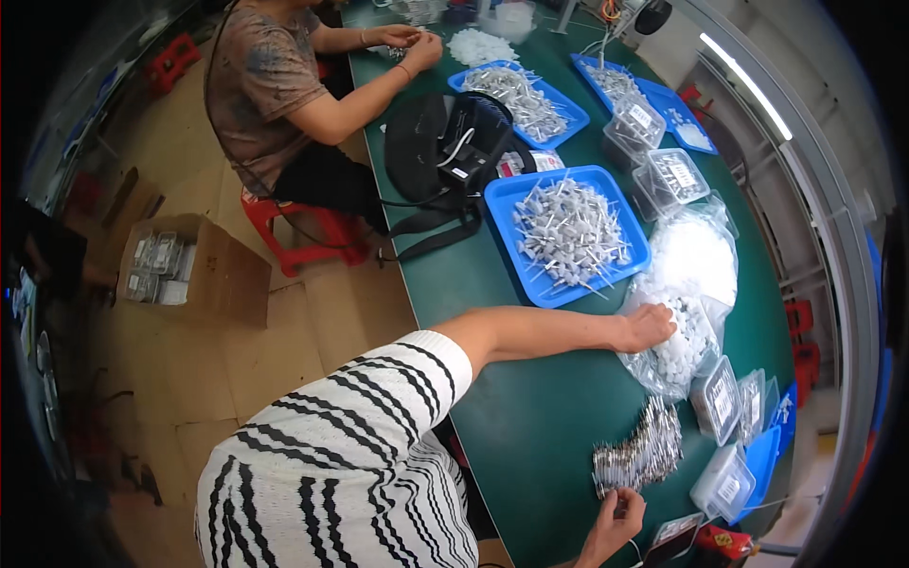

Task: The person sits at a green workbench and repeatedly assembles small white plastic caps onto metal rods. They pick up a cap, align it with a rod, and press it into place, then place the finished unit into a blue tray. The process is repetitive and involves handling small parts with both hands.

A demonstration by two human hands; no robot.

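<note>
The near top [322, 445] is patterned with wavy black stripes on white; the far-left shirt [270, 85] is mottled in brown and grey. The table [445, 303] is coloured dark green, the trays [504, 220] bright blue. White is shown by the small pieces [686, 350] at right, silver-grey by the near pins [639, 450], red by the left stool [327, 241].

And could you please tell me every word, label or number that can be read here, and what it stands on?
White labels on the clear plastic boxes: too small to read.
Small white label on the black bag: too small.
Red-and-white packet beside the bag: too blurred.
Red item with yellow marking: too small.
Nothing else legible.
</note>
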